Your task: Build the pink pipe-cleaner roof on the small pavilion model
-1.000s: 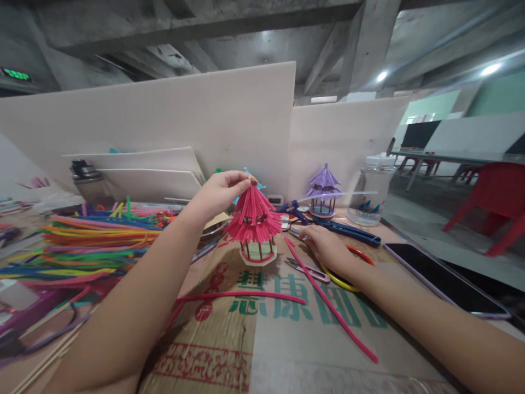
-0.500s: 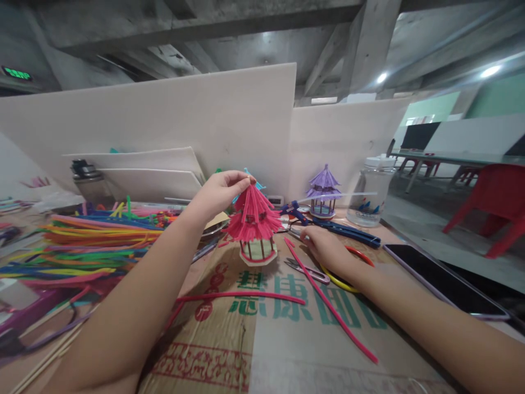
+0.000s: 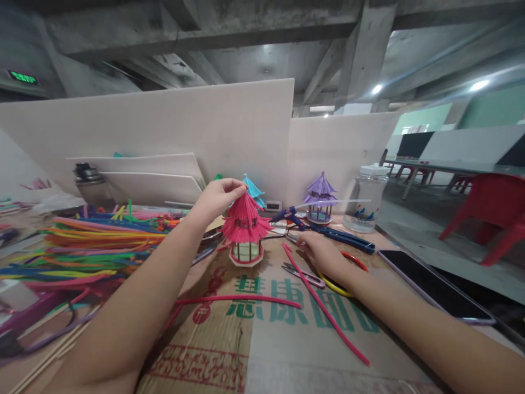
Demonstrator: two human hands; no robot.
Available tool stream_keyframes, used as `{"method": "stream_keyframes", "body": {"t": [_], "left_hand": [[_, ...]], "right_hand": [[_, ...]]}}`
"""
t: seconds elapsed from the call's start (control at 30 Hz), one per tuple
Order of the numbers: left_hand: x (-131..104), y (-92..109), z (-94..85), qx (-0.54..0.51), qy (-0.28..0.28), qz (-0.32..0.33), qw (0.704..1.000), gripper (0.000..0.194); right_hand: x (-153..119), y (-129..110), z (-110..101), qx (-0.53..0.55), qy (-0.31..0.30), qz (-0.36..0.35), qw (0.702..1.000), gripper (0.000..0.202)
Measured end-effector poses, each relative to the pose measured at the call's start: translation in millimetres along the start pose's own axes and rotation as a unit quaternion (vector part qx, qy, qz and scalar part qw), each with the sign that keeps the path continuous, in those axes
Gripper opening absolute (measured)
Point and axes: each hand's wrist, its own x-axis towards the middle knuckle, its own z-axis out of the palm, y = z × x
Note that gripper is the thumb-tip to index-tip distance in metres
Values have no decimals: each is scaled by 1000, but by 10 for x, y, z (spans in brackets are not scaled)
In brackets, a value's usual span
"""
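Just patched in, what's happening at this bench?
The left hand pinches the peak of a pink-red, two-tiered model pavilion. The right hand is lowered near the pink-handled metal snips; its grip is unclear. Loose pink-red fuzzy stems lie on the printed cardboard, and a purple model pavilion stands by the blue glue gun.

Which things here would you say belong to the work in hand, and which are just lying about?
Likely in use:
- red model pavilion, pinched by left hand
- loose red stems
- open snips

Probably just lying about:
- phone
- clear bottle
- purple model pavilion
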Motion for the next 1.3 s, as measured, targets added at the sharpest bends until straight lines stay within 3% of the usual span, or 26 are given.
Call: {"method": "stream_keyframes", "body": {"t": [0.17,0.43,0.7,0.9,1.03,1.17,1.3], "left_hand": [[-11,-9,86,-21,-18,15,1000,52],[-38,-29,208,-2,-76,21,997,45],[-28,9,130,14,-27,20,999,44],[-41,10,186,39,-39,50,997,47],[-60,32,225,42,-11,54,998,43],[-37,15,218,19,39,49,998,40],[-32,37,178,13,68,62,996,38]], "right_hand": [[-4,16,28,4,5,1,1000,13],[2,50,66,1,9,7,1000,14],[7,75,79,3,8,2,1000,14],[9,98,92,7,5,-1,1000,16],[5,80,80,17,6,11,1000,15],[20,0,-21,32,26,47,998,20],[45,-230,-189,56,60,78,994,32]]}}
